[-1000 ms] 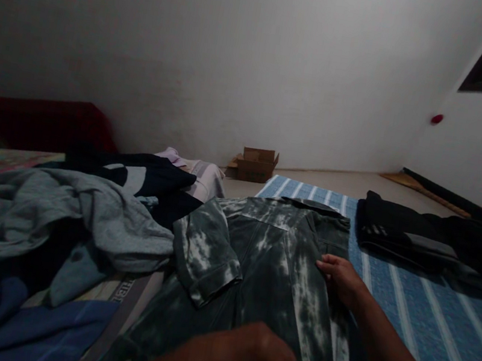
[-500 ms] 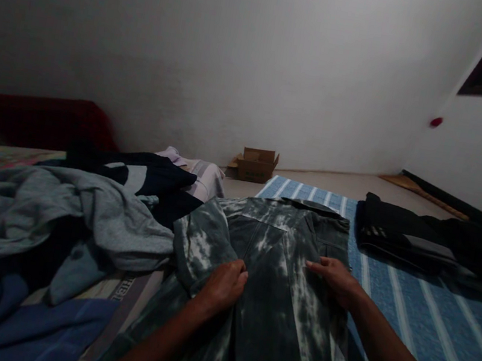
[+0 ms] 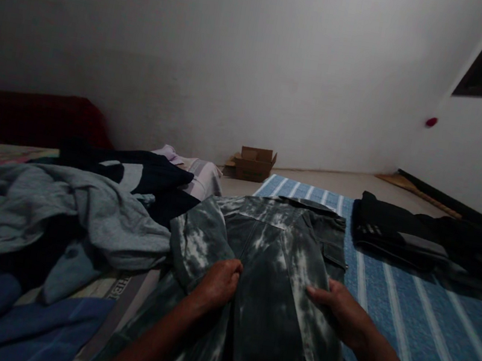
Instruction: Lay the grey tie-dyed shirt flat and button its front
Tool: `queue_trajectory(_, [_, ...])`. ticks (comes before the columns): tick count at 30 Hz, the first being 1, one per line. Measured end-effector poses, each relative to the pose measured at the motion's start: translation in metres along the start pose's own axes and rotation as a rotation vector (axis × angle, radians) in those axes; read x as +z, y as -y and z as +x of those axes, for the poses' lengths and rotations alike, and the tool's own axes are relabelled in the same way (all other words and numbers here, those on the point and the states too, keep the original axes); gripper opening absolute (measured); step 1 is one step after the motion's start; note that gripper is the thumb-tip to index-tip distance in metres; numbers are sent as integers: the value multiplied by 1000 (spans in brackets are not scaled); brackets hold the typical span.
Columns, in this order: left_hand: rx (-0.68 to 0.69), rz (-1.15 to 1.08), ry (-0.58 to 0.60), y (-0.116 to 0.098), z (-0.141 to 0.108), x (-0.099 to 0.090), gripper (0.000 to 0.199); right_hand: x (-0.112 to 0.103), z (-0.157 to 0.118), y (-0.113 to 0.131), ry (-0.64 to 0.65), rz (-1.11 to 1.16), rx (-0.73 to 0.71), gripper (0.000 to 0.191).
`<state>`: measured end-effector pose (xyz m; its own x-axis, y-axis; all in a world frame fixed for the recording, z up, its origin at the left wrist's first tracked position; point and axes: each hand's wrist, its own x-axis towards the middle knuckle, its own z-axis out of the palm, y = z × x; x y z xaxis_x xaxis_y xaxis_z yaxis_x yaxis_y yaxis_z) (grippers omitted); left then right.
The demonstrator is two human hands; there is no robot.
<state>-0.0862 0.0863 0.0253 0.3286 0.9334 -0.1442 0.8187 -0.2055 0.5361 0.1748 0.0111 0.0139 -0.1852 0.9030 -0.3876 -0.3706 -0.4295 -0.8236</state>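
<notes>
A dark grey-green denim jacket (image 3: 267,306) with whitish mottled patches lies spread out in front of me, its collar end pointing away. My left hand (image 3: 219,284) is closed on the cloth near the jacket's middle, fingers curled into the fabric. On the right side, my right hand (image 3: 341,312) grips a fold of the same jacket, thumb on top and the other fingers mostly hidden beneath the cloth. A pocket flap shows on the right, just beyond that hand.
Left, a heaped grey garment (image 3: 54,206) lies over dark and blue clothes (image 3: 48,327). Folded black clothes (image 3: 397,233) rest on the blue striped sheet (image 3: 386,301) at right. A cardboard box (image 3: 253,164) stands by the wall.
My right hand has slid a little nearer to me along the jacket, and the fold under it has shifted with it. My left hand keeps its grip. The view has turned slightly.
</notes>
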Motion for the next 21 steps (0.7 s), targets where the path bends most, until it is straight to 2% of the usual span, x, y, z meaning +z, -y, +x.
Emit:
queue_trajectory(5, [90, 128, 32, 1, -7, 3, 28, -5, -3, -7, -88, 82, 23, 39])
queue_trajectory(8, [91, 193, 26, 0, -10, 6, 32, -7, -7, -15, -109, 79, 20, 40])
queue_trajectory(14, [94, 173, 25, -4, -12, 6, 30, -1, -32, -21, 24, -80, 31, 47])
queue_trajectory(18, [77, 161, 31, -5, -13, 4, 29, 4, -49, -27, 90, -63, 60, 52])
queue_trajectory(21, [85, 141, 12, -2, -13, 7, 28, 5, -52, -29, 106, 16, 47, 49])
